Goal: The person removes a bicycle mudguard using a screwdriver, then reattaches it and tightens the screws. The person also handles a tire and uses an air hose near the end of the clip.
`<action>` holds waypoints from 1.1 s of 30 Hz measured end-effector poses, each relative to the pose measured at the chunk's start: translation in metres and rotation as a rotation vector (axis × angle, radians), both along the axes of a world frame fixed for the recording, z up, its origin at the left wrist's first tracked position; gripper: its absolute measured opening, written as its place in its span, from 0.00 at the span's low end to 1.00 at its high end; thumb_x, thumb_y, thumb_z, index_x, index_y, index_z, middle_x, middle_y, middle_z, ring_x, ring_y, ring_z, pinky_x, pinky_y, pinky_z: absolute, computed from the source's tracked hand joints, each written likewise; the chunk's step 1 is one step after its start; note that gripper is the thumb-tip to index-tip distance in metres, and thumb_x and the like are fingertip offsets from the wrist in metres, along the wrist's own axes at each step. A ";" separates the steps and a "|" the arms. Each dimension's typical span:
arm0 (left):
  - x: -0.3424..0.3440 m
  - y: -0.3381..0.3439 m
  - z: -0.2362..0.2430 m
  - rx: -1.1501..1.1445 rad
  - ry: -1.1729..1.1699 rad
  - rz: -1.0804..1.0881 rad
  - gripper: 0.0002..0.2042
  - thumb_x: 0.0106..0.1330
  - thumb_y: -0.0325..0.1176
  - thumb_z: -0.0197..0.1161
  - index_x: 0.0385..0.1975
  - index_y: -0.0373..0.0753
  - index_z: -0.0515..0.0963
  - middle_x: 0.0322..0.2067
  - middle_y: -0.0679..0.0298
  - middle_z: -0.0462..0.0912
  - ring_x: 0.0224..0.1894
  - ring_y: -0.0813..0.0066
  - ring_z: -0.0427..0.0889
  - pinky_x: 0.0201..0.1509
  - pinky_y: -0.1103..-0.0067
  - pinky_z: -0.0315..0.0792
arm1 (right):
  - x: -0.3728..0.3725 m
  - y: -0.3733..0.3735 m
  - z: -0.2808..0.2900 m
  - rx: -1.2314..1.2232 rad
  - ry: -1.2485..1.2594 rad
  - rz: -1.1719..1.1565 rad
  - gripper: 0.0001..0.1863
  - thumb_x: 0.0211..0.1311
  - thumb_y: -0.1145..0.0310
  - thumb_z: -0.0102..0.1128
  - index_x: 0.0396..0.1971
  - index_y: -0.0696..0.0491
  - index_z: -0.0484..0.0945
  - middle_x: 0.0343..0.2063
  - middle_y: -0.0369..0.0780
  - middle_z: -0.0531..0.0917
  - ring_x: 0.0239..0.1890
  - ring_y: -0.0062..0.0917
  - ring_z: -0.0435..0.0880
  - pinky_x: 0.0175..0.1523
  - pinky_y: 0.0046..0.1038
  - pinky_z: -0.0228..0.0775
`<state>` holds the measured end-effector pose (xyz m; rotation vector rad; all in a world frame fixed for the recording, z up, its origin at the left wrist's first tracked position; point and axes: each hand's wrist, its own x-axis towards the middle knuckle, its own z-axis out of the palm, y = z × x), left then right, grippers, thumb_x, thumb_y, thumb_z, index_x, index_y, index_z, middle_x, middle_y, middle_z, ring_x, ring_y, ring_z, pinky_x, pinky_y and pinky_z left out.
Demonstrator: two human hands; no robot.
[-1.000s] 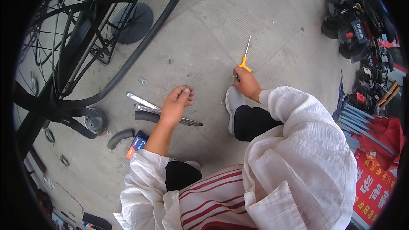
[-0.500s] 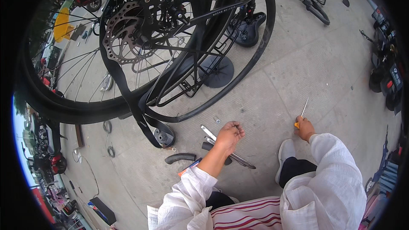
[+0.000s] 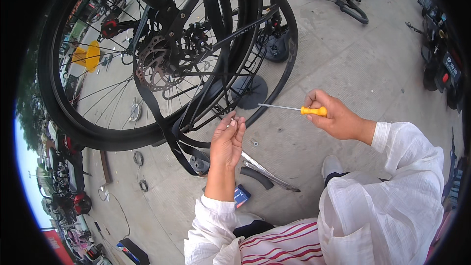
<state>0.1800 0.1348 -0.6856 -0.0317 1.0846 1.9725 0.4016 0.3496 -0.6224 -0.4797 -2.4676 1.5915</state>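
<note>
Clasped in the right hand [image 3: 336,118] is a slim screwdriver with a yellow plastic handle and a thin steel shaft [image 3: 294,109]; the fist is closed on the handle and the shaft points level toward the left hand [image 3: 228,140]. That hand is raised with thumb and fingertips pinched narrowly together on something too small to make out. Half a second ago both hands were low near the concrete ground [image 3: 353,64], the screwdriver tilted upward; now both are lifted and closer to each other, and the view has tipped up to take in more of the wheel. Just beyond the left fingertips stands one black spoked bicycle wheel with a drilled silver brake disc [image 3: 152,64], and a loose black rubber strip [image 3: 164,127] hangs from it. Below the left wrist lie two long flat silver metal tools [image 3: 267,172], one short curved black piece [image 3: 255,176] and one small blue box [image 3: 241,195]. Both forearms wear loose white sleeves [image 3: 392,186].
</note>
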 end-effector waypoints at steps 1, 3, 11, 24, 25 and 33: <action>-0.003 0.001 0.011 0.036 0.005 0.014 0.12 0.68 0.21 0.58 0.50 0.28 0.74 0.42 0.57 0.82 0.47 0.70 0.84 0.53 0.81 0.82 | -0.003 -0.006 0.015 -0.040 0.078 0.035 0.13 0.65 0.71 0.57 0.48 0.56 0.72 0.32 0.41 0.80 0.33 0.26 0.81 0.40 0.29 0.72; -0.010 0.001 0.032 0.083 -0.011 0.052 0.12 0.68 0.22 0.58 0.50 0.29 0.74 0.44 0.56 0.82 0.49 0.68 0.83 0.53 0.80 0.82 | -0.009 -0.014 0.025 -0.131 0.158 0.080 0.16 0.66 0.70 0.57 0.53 0.55 0.71 0.33 0.41 0.81 0.34 0.26 0.81 0.41 0.27 0.73; -0.011 0.000 0.092 0.183 0.005 0.154 0.11 0.70 0.27 0.59 0.49 0.33 0.76 0.42 0.60 0.83 0.48 0.70 0.83 0.54 0.77 0.82 | -0.028 -0.030 0.007 -0.104 0.321 0.147 0.19 0.67 0.72 0.57 0.57 0.55 0.72 0.41 0.43 0.82 0.38 0.28 0.84 0.45 0.27 0.75; 0.005 0.024 0.090 0.132 -0.011 0.193 0.08 0.70 0.32 0.60 0.41 0.34 0.78 0.41 0.60 0.84 0.48 0.68 0.84 0.50 0.76 0.83 | -0.031 -0.015 -0.017 0.055 0.472 0.170 0.22 0.63 0.74 0.59 0.57 0.54 0.71 0.47 0.45 0.82 0.44 0.38 0.84 0.48 0.32 0.76; 0.005 0.025 0.089 0.120 0.014 0.188 0.08 0.70 0.32 0.60 0.41 0.34 0.78 0.41 0.60 0.84 0.47 0.68 0.84 0.50 0.76 0.84 | -0.031 -0.013 -0.018 0.067 0.482 0.166 0.22 0.63 0.74 0.59 0.57 0.54 0.71 0.47 0.45 0.82 0.44 0.38 0.83 0.48 0.32 0.75; -0.002 0.018 0.081 0.029 0.288 0.113 0.08 0.70 0.32 0.60 0.43 0.34 0.78 0.40 0.59 0.84 0.46 0.66 0.84 0.50 0.74 0.82 | -0.030 -0.011 -0.013 -0.385 0.299 0.191 0.18 0.67 0.70 0.58 0.55 0.56 0.73 0.39 0.39 0.81 0.38 0.22 0.80 0.45 0.24 0.72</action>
